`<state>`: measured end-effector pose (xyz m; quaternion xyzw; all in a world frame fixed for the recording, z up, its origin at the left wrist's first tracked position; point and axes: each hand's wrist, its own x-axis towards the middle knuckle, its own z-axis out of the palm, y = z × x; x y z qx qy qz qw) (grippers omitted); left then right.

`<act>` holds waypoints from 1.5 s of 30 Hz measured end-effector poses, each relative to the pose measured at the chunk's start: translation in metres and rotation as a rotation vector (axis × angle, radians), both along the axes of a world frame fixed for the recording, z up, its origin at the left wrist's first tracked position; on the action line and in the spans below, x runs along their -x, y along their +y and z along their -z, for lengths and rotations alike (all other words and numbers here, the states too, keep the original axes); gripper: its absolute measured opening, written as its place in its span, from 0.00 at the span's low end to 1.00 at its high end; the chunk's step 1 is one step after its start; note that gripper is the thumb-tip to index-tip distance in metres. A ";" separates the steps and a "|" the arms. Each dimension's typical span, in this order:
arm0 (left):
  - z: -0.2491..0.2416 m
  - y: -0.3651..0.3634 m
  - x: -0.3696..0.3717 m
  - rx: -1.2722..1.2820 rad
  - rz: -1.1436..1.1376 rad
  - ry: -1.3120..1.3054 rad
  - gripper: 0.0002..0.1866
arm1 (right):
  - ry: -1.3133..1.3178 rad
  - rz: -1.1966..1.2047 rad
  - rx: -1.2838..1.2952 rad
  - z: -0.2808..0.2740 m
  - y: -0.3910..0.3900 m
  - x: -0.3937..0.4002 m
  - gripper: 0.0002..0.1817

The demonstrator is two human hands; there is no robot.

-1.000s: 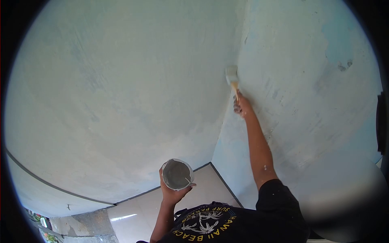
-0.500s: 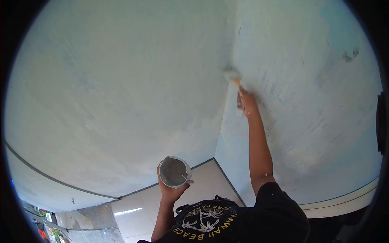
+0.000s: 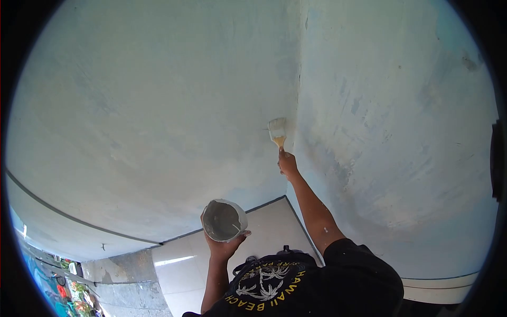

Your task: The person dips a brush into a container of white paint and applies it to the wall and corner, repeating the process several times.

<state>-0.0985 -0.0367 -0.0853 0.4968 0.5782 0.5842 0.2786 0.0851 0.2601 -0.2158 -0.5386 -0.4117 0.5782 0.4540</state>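
Observation:
My right hand (image 3: 288, 164) is closed round the wooden handle of a flat paintbrush (image 3: 277, 130). The brush points upward, its pale-coated bristles against the left wall (image 3: 174, 105), just left of the corner. Low in front of my chest, my left hand (image 3: 223, 247) is wrapped round a white pot (image 3: 241, 212) with an uneven rim. The pot tilts toward me and shows grey paint-like liquid (image 3: 222, 221) inside, with a pale drip on its inner side.
The right wall (image 3: 391, 132) meets the left one in a vertical corner; it has scuffed, patchy paint. Pale floor tiles (image 3: 185, 274) lie below, edged by a dark strip. At lower left are rough concrete (image 3: 127, 290) and colourful plants and items outside.
My right hand has brought the brush down and left, from the corner onto the left wall. The pot has shifted slightly up and left in view, still in my left hand.

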 end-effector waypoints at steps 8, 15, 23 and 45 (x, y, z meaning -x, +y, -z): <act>-0.007 -0.001 -0.003 0.011 -0.028 0.005 0.55 | 0.019 -0.137 0.522 0.058 0.019 -0.017 0.24; -0.012 -0.006 -0.014 0.008 -0.094 -0.037 0.46 | 0.025 -0.186 0.083 -0.151 0.057 -0.010 0.17; -0.010 -0.010 -0.017 0.044 -0.175 -0.004 0.45 | 0.306 -0.158 -0.490 -0.315 0.025 -0.011 0.23; -0.022 -0.013 -0.031 0.002 -0.257 -0.039 0.44 | 0.070 -0.219 0.371 0.004 0.046 -0.001 0.22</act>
